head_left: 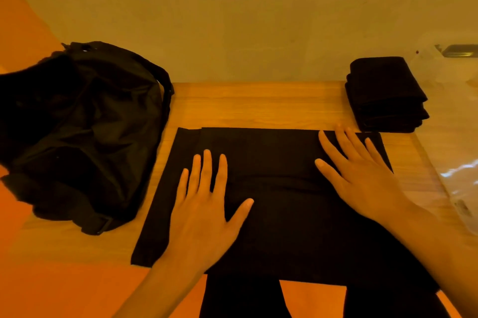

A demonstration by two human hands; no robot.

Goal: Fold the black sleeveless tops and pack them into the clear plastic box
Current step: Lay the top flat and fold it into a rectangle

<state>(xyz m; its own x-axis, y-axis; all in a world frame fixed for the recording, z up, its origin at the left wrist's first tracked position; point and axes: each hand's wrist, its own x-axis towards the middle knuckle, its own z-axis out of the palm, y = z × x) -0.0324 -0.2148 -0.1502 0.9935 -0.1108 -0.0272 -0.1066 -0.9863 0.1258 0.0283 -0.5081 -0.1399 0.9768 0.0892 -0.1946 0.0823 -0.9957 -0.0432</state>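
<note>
Clear plastic past your right hand is cut off at frame edge; can't tell if it's the box. Your left hand & right hand lie flat, fingers spread, pressing the black top on the table. Folded stack sits just beyond right fingertips. Black bag is left of left hand, beside the top.

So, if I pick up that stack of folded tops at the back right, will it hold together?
Probably not as a block: the stack of folded tops is loose cloth layers, slightly offset at the edges, so it will likely sag and slide unless supported underneath. It should not roll or tip, since it sits low and flat.
</note>
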